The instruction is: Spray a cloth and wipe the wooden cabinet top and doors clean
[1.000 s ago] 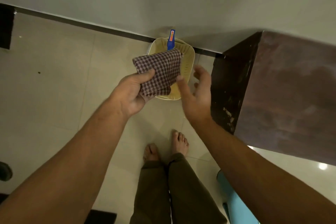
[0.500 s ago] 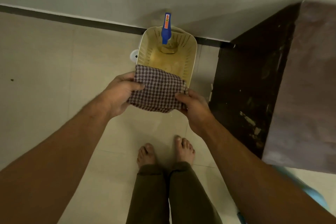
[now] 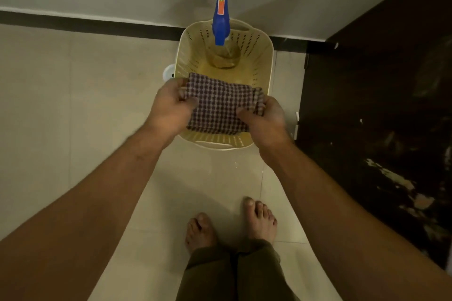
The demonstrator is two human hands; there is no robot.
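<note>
A folded checked cloth (image 3: 219, 105) is held flat between both my hands over the near half of a cream plastic basket (image 3: 263, 56) on the floor. My left hand (image 3: 168, 107) grips its left edge, my right hand (image 3: 265, 117) grips its right edge. A spray bottle with a blue trigger head (image 3: 220, 22) stands upright in the far part of the basket, against the wall. The dark wooden cabinet (image 3: 376, 110) rises at the right, showing its side with worn pale patches low down; its top is out of view.
Pale floor tiles (image 3: 73, 117) spread to the left, with a dark skirting strip (image 3: 85, 25) along the wall. My bare feet (image 3: 230, 227) stand just behind the basket. A small white round object (image 3: 168, 72) sits at the basket's left side.
My right hand came in and took the cloth's right edge. Both hands then lowered the cloth over the basket, and my view tilted down so the cabinet top left the frame.
</note>
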